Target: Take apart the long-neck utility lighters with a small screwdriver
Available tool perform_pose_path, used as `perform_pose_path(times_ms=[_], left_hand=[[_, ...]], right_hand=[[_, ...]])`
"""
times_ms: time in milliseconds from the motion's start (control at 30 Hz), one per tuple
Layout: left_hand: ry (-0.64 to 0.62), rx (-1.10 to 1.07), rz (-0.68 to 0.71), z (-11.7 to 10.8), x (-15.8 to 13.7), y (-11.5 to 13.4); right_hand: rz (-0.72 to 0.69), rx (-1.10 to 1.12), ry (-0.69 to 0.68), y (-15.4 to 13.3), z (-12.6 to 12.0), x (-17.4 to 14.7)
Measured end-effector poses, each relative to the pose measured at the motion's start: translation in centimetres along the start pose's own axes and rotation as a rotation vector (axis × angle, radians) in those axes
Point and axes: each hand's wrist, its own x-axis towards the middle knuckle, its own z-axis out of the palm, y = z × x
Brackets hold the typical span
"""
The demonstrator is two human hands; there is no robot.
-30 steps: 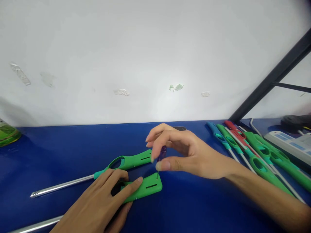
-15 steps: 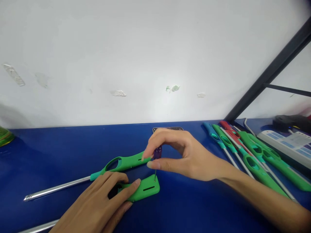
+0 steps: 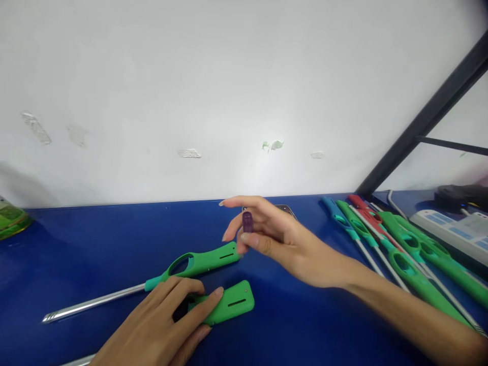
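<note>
My left hand (image 3: 168,323) is closed around a green long-necked lighter (image 3: 232,304) lying on the blue table. The lighter's handle end, with a dark slot and a small screw hole, sticks out past my thumb; its trigger area is covered by my fingers. Above it, my right hand (image 3: 282,236) pinches a small screwdriver by its purple handle (image 3: 247,222) between thumb and fingers, the index finger lifted off. The screwdriver's shaft cannot be made out. Just behind the held one, a second green lighter (image 3: 211,259) lies with its metal tube pointing left.
At right lie several lighters, among them a blue one (image 3: 335,211), a red one (image 3: 368,209) and a green one (image 3: 404,267). A white power strip (image 3: 442,229) is beyond them. A phone (image 3: 286,209) is partly behind my right hand. A green container (image 3: 13,219) stands far left.
My right hand has raised the screwdriver off the lighter's handle end, and its index finger has straightened away from the handle. The left hand keeps its hold. The view has shifted slightly.
</note>
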Motion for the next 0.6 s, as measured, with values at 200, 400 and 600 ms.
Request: perform_pose_path(times_ms=[200, 400, 600], left_hand=[[-0.008, 0.003, -0.012, -0.2, 0.0, 0.0], [-0.016, 0.002, -0.035, 0.0, -0.2, 0.0], [0.013, 0.011, -0.022, -0.2, -0.1, 0.4]], right_hand=[[0.25, -0.577, -0.137, -2.4, -1.3, 0.1], [0.322, -0.877, -0.335, -0.7, -1.1, 0.0], [0.309, -0.841, -0.344, 0.5, -0.9, 0.1]])
